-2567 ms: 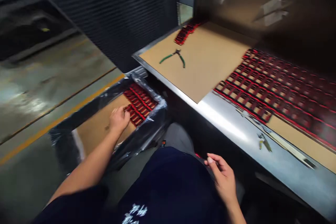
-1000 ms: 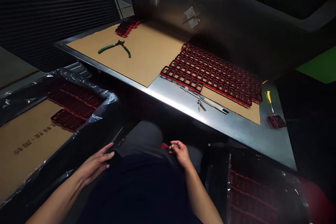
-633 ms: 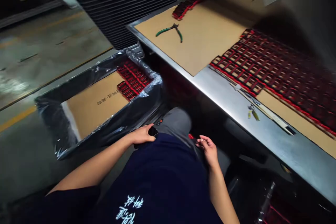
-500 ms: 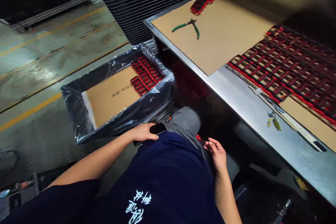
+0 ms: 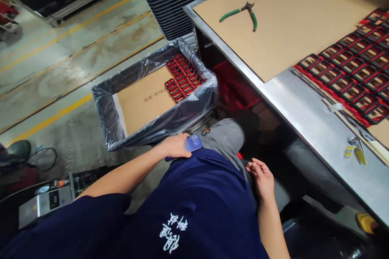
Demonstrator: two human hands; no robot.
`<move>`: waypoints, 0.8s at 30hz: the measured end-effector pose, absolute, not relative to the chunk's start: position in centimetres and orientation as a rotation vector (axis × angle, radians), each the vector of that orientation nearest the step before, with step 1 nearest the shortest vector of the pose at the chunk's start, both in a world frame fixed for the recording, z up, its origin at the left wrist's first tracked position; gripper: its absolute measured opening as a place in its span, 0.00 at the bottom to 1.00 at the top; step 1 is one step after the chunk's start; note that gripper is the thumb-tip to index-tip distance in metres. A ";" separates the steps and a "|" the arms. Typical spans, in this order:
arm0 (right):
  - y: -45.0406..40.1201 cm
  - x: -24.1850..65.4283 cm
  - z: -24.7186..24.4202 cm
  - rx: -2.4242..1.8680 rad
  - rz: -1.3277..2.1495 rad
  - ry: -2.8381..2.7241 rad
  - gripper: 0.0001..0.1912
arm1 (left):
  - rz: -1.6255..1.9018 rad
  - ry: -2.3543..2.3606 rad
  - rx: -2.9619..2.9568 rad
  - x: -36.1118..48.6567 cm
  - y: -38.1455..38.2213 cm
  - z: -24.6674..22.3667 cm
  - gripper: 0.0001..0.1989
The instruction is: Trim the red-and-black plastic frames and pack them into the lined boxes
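We find the left hand (image 5: 175,146) at lower centre of the frame, fingers closed over a phone (image 5: 193,143) lying at the hip, its blue face and printed label showing beyond the fingertips. The right hand (image 5: 261,176), lower right of centre, rests on the grey trouser leg (image 5: 225,139), fingers loosely curled with nothing in them. In our judgement the phone is light, rigid and smooth-backed, so it may slip; it is best taken by its long edges between thumb and fingers, not by the face, and it would not bear a drop onto the concrete floor. To the left of centre stands a bin (image 5: 158,123) lined with black film, holding a cardboard sheet and a few rows of red parts (image 5: 182,79) in its far corner. On the bench (image 5: 304,111) at upper right lie green pliers (image 5: 241,12) on cardboard, and more red parts in rows at the right edge. Compared with half a second ago, the phone shows a lit blue face where it was dark, the left hand has stayed on it, the right hand has barely shifted, and the view has tipped lower and leftward.
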State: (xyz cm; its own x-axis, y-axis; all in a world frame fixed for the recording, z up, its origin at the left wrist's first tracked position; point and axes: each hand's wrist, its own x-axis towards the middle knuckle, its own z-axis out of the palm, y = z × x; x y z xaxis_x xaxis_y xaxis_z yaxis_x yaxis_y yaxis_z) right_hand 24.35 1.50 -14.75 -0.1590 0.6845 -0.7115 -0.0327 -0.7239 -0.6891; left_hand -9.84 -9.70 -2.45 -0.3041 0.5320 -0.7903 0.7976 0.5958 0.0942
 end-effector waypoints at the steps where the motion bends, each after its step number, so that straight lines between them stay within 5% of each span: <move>1: 1.5 24.3 -14.7 -1.626 1.928 -0.743 0.25 | -0.402 1.991 1.066 -9.8 -9.7 -2.5 0.42; 20: 1.3 23.5 -14.9 -1.594 1.901 -0.870 0.25 | 0.047 2.009 1.144 -7.9 -9.4 -5.3 0.46; 24: 1.0 23.4 -14.5 -1.583 1.826 -1.001 0.27 | 0.262 1.835 1.363 -7.1 -9.8 -6.1 0.32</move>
State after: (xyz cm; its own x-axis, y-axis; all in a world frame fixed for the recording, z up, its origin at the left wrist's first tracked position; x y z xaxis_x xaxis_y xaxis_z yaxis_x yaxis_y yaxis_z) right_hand 23.35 0.96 -14.46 -0.1822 0.7821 -0.5959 0.0813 -0.5920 -0.8019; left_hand -7.11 -9.81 -6.10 -0.0818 0.8725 -0.4816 0.7027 0.3932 0.5929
